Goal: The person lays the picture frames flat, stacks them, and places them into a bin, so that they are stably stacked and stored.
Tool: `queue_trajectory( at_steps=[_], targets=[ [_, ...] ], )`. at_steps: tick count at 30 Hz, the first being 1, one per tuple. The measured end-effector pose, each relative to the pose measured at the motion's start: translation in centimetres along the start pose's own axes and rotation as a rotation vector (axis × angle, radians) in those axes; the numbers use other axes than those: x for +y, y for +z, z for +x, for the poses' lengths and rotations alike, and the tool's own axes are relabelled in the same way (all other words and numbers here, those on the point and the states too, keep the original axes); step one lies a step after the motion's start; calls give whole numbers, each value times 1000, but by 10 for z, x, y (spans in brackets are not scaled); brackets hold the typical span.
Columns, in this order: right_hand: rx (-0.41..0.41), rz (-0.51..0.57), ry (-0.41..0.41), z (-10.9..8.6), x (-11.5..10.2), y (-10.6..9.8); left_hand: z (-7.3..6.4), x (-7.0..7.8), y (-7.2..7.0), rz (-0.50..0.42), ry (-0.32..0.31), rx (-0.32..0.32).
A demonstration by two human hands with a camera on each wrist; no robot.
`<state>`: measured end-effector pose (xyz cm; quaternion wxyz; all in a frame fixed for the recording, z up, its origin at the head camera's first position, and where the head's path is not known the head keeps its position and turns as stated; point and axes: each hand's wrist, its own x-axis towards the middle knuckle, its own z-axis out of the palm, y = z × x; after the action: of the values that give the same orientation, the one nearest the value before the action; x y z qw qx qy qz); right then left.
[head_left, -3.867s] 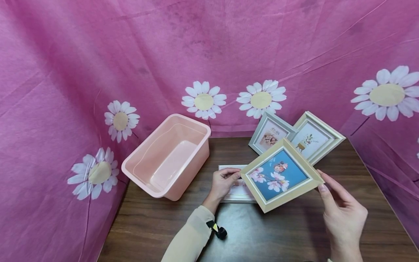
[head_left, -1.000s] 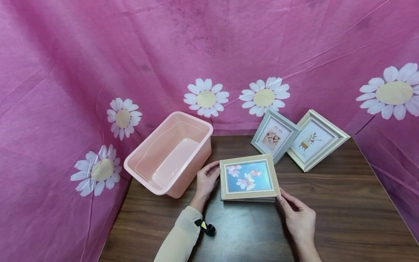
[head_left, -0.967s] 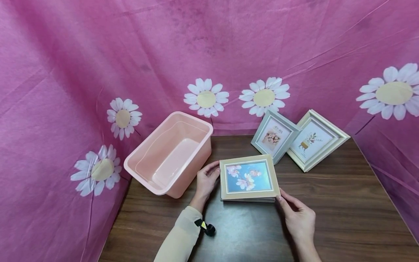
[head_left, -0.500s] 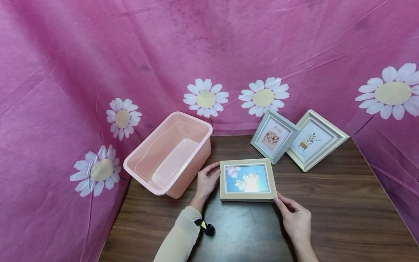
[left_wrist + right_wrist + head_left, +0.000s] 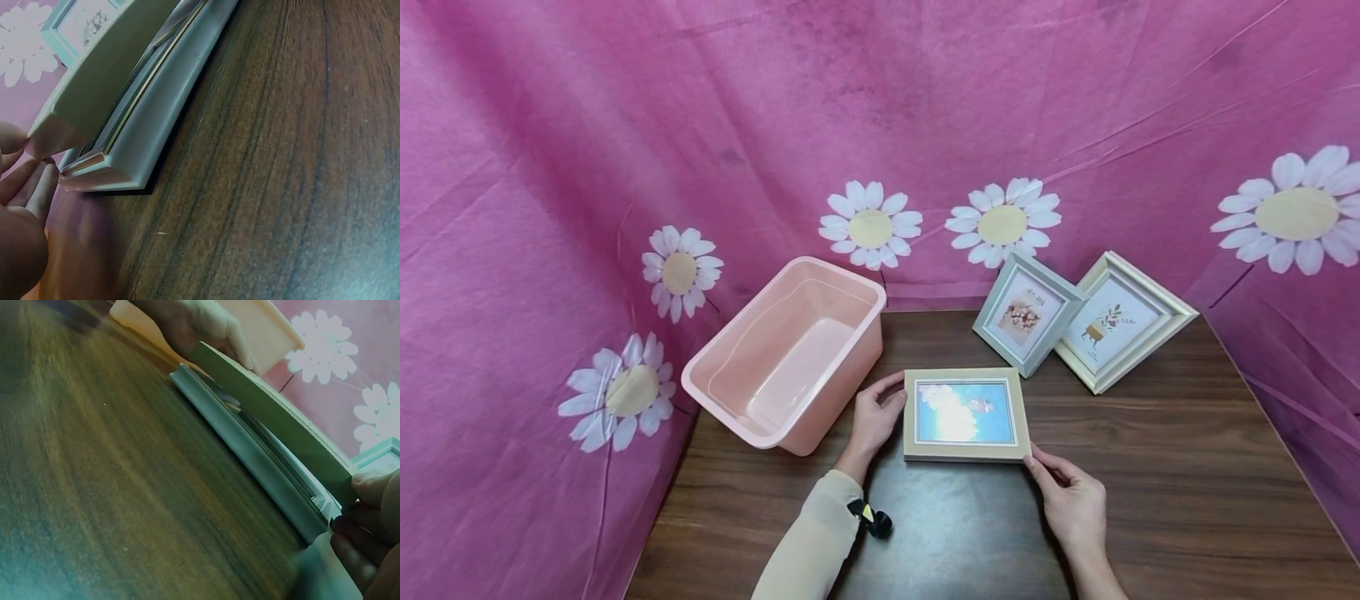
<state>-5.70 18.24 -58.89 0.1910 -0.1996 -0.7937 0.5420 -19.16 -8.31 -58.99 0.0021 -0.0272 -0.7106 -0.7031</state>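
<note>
A beige picture frame [image 5: 966, 457] with a blue floral picture, partly washed out by glare, lies face up on top of a paler frame [image 5: 147, 134]. From above, the lower frame is almost wholly covered; both wrist views show its moulding and thin layers between the two. My left hand [image 5: 874, 421] holds the beige frame at its left side, thumb and fingers at the corner in the left wrist view. At the lower right corner, my right hand [image 5: 1072, 504] pinches the beige frame, its thumb [image 5: 369, 487] on the edge and other fingers lower, beside the paler frame.
A pink plastic bin [image 5: 842, 408] stands on the brown wooden table [image 5: 1180, 483] at the left. Behind the stack, a grey-green frame [image 5: 1051, 354] leans over a cream frame [image 5: 1150, 354]. A pink flowered cloth [image 5: 880, 100] hangs around the table's back and sides.
The beige frame, earlier held tilted in the air, has come down and been straightened over the lower frame. My right hand has shifted left and slightly down with it.
</note>
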Motion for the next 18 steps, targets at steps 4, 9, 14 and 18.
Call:
queue_trajectory(
  at_steps=[4, 9, 14, 18],
  targets=[
    [-12, -7, 8, 0, 4, 2, 0, -2, 0, 29, 11, 1],
    [-10, -7, -8, 0, 4, 3, 0, -3, 0, 59, 11, 3],
    [-27, -6, -10, 2, 6, 4, 0, -2, -1, 88, 36, 1],
    [-42, -5, 4, 3, 8, 4, 0, -3, -1, 131, 65, -3]
  ],
)
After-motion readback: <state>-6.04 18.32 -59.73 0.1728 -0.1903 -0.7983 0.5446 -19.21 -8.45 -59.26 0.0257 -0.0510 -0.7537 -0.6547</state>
